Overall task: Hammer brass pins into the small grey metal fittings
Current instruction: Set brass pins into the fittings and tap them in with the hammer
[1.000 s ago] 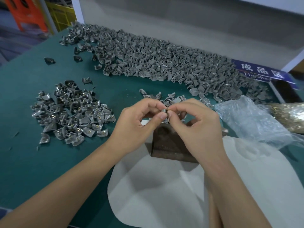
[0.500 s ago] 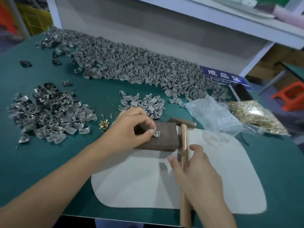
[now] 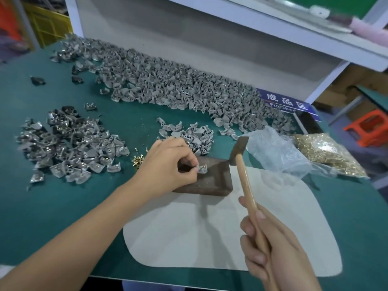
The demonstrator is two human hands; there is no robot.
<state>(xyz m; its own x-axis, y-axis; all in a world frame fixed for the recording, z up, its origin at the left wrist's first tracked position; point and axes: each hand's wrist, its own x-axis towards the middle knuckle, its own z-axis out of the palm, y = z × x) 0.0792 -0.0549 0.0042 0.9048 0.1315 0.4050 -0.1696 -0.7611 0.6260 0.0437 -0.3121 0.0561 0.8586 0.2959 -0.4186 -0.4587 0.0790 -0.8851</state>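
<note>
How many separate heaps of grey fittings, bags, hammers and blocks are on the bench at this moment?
Heaps of grey fittings: 3, the long back heap, the left heap, the small middle heap
Bags: 2, clear bag, bag of brass pins
Hammers: 1, hammer held by the right hand
Blocks: 1, dark block
Total: 7

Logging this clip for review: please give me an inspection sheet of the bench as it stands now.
Surface: green bench mat with a pale pad on it.
Job's things: one grey fitting on the dark block; hammer raised; loose brass pins; long heap of fittings; pinned pile.
Clutter: clear bag; bag of pins.
Hands: left hand pinches the fitting; right hand grips the hammer handle.
Cables: nothing seen.
Surroundings: blue sign, white shelf, orange stool.
</note>
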